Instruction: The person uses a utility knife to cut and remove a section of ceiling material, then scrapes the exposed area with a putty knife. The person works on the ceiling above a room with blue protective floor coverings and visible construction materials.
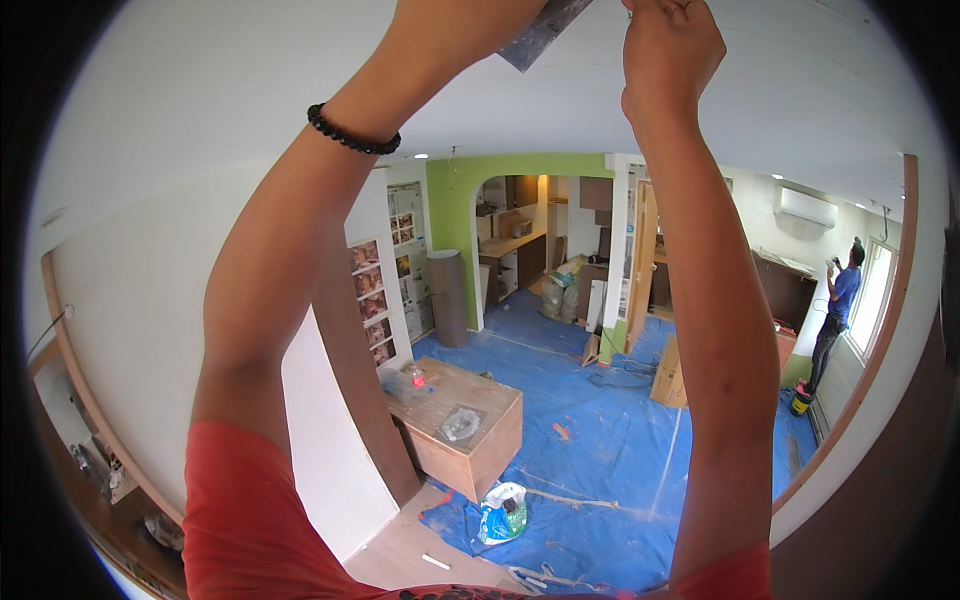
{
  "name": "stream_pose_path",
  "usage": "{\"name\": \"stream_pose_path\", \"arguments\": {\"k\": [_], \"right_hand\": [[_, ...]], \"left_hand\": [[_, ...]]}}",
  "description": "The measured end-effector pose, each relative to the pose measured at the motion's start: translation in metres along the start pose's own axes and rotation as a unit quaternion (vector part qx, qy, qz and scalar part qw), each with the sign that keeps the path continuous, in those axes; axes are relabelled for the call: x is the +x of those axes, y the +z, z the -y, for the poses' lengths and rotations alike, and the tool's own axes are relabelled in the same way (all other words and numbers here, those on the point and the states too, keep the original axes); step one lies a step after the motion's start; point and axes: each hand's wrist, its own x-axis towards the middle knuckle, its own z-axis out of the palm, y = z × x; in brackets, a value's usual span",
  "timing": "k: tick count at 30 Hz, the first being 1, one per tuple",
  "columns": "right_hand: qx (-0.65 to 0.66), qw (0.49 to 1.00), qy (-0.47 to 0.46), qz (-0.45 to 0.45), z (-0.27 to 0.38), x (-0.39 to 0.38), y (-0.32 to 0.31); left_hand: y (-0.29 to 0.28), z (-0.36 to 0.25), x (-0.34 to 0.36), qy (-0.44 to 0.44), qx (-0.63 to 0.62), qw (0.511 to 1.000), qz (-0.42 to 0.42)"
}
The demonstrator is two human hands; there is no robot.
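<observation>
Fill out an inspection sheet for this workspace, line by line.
Surface: white ceiling, both arms raised to it.
Job's things: flat metal blade, held against the ceiling by the left hand, mostly cut off by the frame edge.
Clutter: plastic bag, scraps and a white stick on the blue floor sheet; red bottle and clear wrap on a wooden cabinet.
Grippers: right hand closed, fingertips pinching at the ceiling; what it pinches cannot be made out. A bead bracelet on the left wrist.
Cables: nothing seen.
Surroundings: green archway, wall air conditioner, another person working by the window.
</observation>
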Motion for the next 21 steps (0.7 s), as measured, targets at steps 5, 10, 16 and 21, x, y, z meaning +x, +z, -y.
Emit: {"name": "stream_pose_path", "arguments": {"k": [5, 10, 16, 21], "right_hand": [[-0.011, 0.999, 0.034, -0.018, -0.002, 0.004, 0.005], [-0.020, 0.998, 0.049, -0.030, 0.000, 0.008, 0.006], [-0.101, 0.994, -0.023, -0.039, 0.000, 0.004, 0.003], [-0.203, 0.970, -0.130, -0.030, 0.003, 0.004, 0.001]], "left_hand": [[-0.002, 0.016, -0.008, 0.076, 0.140, 0.987, -0.029], [-0.012, 0.015, -0.009, 0.102, 0.131, 0.986, -0.018], [-0.021, 0.015, -0.015, 0.079, 0.154, 0.985, 0.023], [-0.023, 0.017, -0.016, 0.119, 0.149, 0.982, 0.011]]}}
